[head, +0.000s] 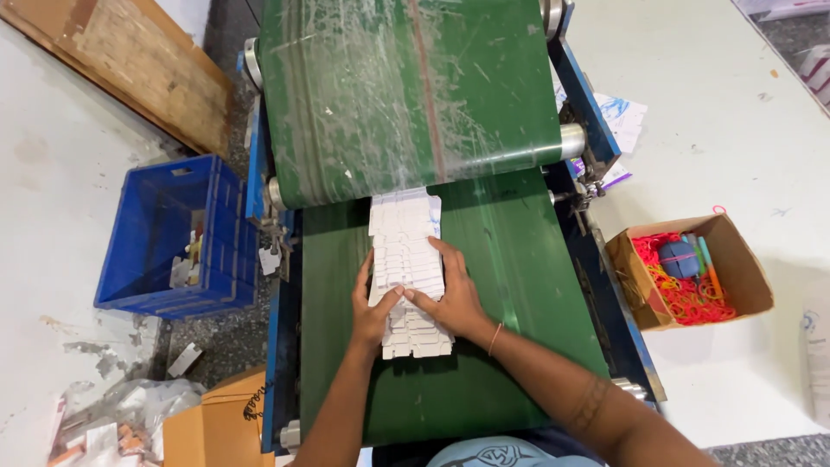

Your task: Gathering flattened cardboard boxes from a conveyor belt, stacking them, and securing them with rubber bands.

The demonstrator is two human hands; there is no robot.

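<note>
- We see both hands on a row of white flat cartons [405, 259] lying overlapped like shingles down the middle of the lower green belt [519, 277].
- Our left hand [373, 310] presses the row's left edge, its grip spread flat, fingers apart and clamped on nothing.
- Our right hand [450, 294] lies over the row's right side, palm down, fingers stretched up along the cartons; its grip is likewise flat and apart, resting rather than closed.
- The two thumbs meet near the middle of the row.
- The row's far end tucks under the upper belt [406, 86], which is scratched and runs over a metal roller [571, 138].
- A blue crate [147, 233] stands on the floor left of the machine, with a few scraps inside.
- On the white counter [743, 130] to the right sits an open brown box [743, 268] holding red rubber bands [683, 298] and some small tools.
- Another brown box [216, 419] lies at the lower left, beside a pile of scraps.
</note>
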